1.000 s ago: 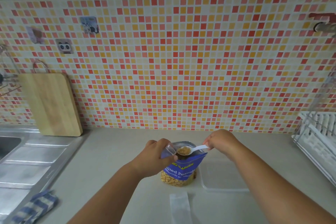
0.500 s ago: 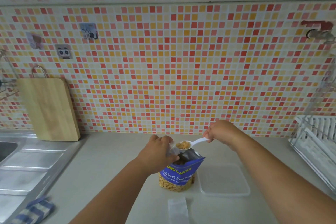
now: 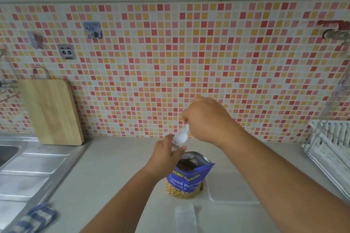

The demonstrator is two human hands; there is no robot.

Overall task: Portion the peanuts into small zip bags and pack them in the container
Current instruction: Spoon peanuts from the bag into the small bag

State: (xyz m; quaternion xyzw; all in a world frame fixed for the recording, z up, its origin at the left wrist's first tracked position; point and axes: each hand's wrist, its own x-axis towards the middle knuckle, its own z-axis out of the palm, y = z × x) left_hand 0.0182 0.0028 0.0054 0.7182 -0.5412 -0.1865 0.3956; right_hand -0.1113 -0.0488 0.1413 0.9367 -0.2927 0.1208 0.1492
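A blue salted-peanuts pouch (image 3: 190, 178) stands open on the counter, with peanuts showing through its lower window. Just above and behind its mouth, my left hand (image 3: 164, 154) pinches a small clear zip bag (image 3: 176, 145), which is blurred. My right hand (image 3: 207, 120) holds a white plastic spoon (image 3: 182, 136) tipped bowl-down at the top of that small bag. A clear shallow container (image 3: 233, 192) lies to the right of the pouch. A flat pile of small zip bags (image 3: 186, 218) lies in front of the pouch.
A wooden cutting board (image 3: 51, 111) leans on the tiled wall at the left. Below it lie a steel sink drainboard (image 3: 28, 172) and a blue striped cloth (image 3: 34, 219). A white dish rack (image 3: 331, 147) stands at the right edge.
My right hand lifted the spoonful of peanuts out of the pouch, rose, and tipped the spoon downward. My left hand rose a little with the small bag.
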